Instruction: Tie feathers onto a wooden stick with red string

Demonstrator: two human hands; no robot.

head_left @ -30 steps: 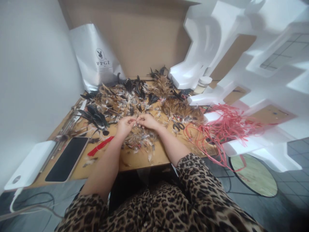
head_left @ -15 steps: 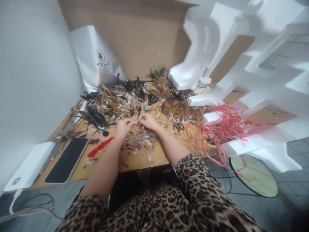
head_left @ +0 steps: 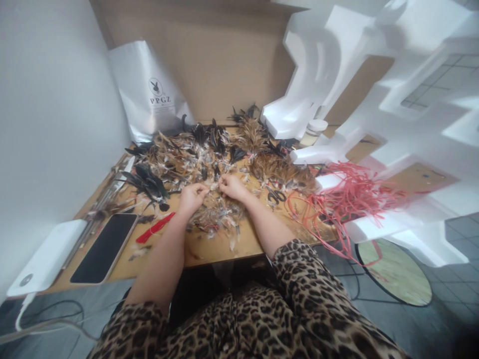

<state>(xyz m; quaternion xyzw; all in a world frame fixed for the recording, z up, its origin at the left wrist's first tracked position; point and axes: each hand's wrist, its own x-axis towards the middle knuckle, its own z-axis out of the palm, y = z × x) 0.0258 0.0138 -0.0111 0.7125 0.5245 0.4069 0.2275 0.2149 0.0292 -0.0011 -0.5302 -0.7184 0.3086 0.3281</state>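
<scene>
Above the front of the table, my left hand [head_left: 192,197] and my right hand [head_left: 232,188] face each other with a small gap between them. Both are closed in a pinch, thumb against finger. Something small and pale shows at the right fingertips, too fine to name. Loose brown and white feathers [head_left: 215,222] lie just below my hands. Behind them spreads a larger pile of mixed feathers [head_left: 175,157]. A bundle of black feathers [head_left: 146,184] sits left of my left hand, with a bundle of red string [head_left: 155,228] nearer me. Black-handled scissors [head_left: 277,195] lie right of my right hand.
Brown feather bundles [head_left: 284,172] line the table's right side, beside tangled pink-red string [head_left: 355,192] hanging over white foam pieces [head_left: 404,234]. A lidded jar [head_left: 313,133] stands behind. At left are a phone [head_left: 103,249], a white power bank [head_left: 47,259] and a silver bag [head_left: 145,89].
My right hand has shifted slightly right, widening the gap between my fingertips. My left hand stays nearly where it was, still pinching.
</scene>
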